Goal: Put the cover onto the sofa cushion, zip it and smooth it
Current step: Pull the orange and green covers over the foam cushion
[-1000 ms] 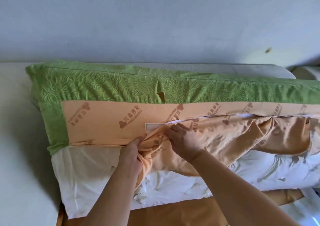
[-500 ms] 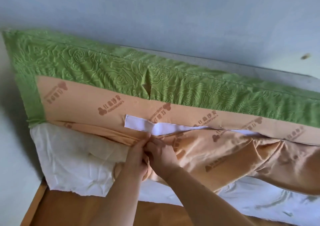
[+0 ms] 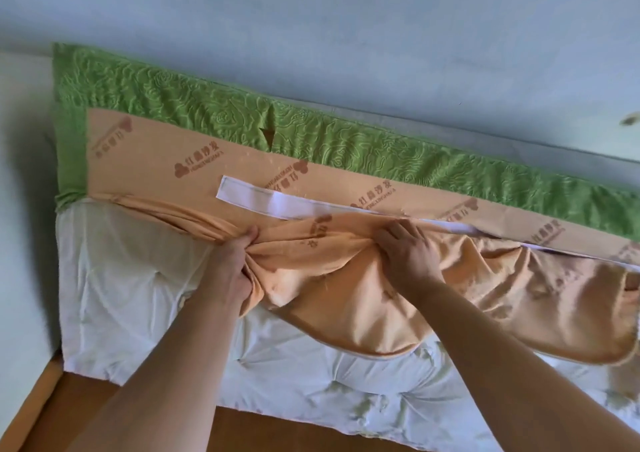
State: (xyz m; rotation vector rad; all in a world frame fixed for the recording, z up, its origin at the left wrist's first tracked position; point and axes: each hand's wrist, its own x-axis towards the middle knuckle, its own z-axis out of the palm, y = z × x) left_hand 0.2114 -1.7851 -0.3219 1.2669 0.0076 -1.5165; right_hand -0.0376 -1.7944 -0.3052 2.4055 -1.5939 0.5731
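A long white tufted sofa cushion (image 3: pixel 145 299) lies partly inside its cover (image 3: pixel 346 133), which is green embossed cloth with an orange printed backing. The loose orange flap (image 3: pixel 346 295) hangs bunched over the cushion's middle, leaving the white filling bare at the left and along the bottom. A white strip (image 3: pixel 263 200) runs along the opening's upper edge. My left hand (image 3: pixel 230 271) grips a gathered fold of the orange flap. My right hand (image 3: pixel 407 254) pinches the flap's top edge just below the white strip.
The cushion lies on a wooden sofa frame (image 3: pixel 104 413) showing at the lower left. A pale wall (image 3: pixel 311 18) rises behind it. A light upholstered surface (image 3: pixel 20 209) borders the left side.
My hands were together at the flap's edge; they have moved apart, the right sliding rightward along the edge. The view has shifted and tilted.
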